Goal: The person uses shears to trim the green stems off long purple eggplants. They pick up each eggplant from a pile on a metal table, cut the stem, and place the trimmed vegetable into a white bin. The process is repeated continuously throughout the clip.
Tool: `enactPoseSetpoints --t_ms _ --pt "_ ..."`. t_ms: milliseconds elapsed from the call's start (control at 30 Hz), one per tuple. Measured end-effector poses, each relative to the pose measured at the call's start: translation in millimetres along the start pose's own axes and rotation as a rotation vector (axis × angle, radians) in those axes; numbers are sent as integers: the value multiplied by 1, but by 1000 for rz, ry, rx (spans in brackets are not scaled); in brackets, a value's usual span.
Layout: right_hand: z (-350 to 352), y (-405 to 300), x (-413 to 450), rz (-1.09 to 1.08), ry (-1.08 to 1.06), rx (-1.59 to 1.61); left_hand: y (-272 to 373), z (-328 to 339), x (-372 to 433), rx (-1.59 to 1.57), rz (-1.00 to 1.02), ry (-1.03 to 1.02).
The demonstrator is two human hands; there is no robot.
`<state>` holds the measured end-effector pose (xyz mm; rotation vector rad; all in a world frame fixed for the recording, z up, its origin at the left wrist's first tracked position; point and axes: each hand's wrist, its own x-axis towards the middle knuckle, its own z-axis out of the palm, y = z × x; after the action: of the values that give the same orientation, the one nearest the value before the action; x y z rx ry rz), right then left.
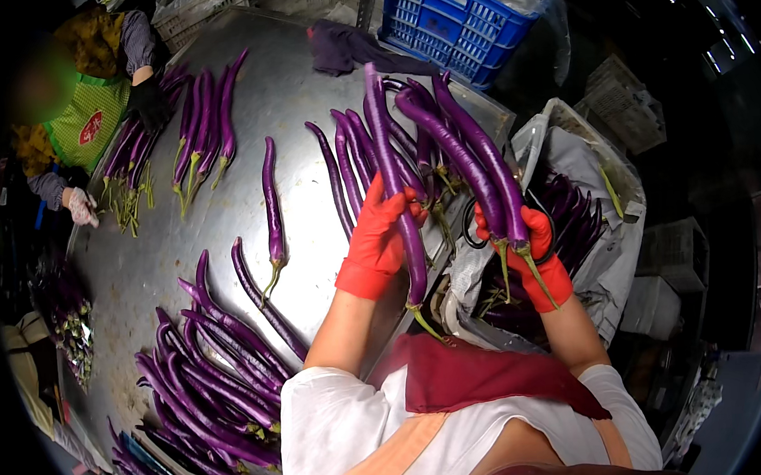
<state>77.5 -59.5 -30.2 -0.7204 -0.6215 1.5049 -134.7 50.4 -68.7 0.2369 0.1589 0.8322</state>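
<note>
Both of my hands wear red gloves. My left hand (380, 234) grips one long purple eggplant (384, 144) around its lower half, its green stem pointing towards me. In my right hand (534, 253) are two more long eggplants (464, 149), held near their stem ends. Black loops that look like scissor handles (471, 223) show on both sides of that hand; any blades are hidden. Beyond my hands, several eggplants (348, 154) lie in a loose group on the metal table (232, 201). A single eggplant (272, 199) lies apart to their left.
A white-lined crate (626, 200) of eggplants stands at my right. More eggplants (213, 395) are heaped at my left. Across the table, a co-worker's black-gloved hand (148, 105) touches bunched eggplants (129, 146). A blue plastic crate (458, 27) and a dark cloth (347, 48) are at the back.
</note>
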Motion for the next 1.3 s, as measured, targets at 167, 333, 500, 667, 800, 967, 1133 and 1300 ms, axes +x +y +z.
enactPoseSetpoints --t_ms 167,333,500,667,800,967,1133,1300 --pt "15 -10 -10 -111 37 -156 -3 7 6 227 69 146" --pt "38 -4 -16 -159 24 -622 -17 15 13 246 -11 121" --pt "45 12 -8 -53 -120 -646 -22 39 0 226 119 -5" --pt "44 19 -13 7 -65 -380 -25 44 -5 101 149 -37" --pt "48 15 -11 -34 -88 -342 -22 61 -8 154 207 -36" --pt "48 21 -12 -167 -25 -400 -28 45 -6 751 565 19" --pt "36 29 -15 -235 0 -595 -26 38 -3 183 221 -50" --pt "37 36 -8 -370 7 -713 -17 50 -5 202 187 -126"
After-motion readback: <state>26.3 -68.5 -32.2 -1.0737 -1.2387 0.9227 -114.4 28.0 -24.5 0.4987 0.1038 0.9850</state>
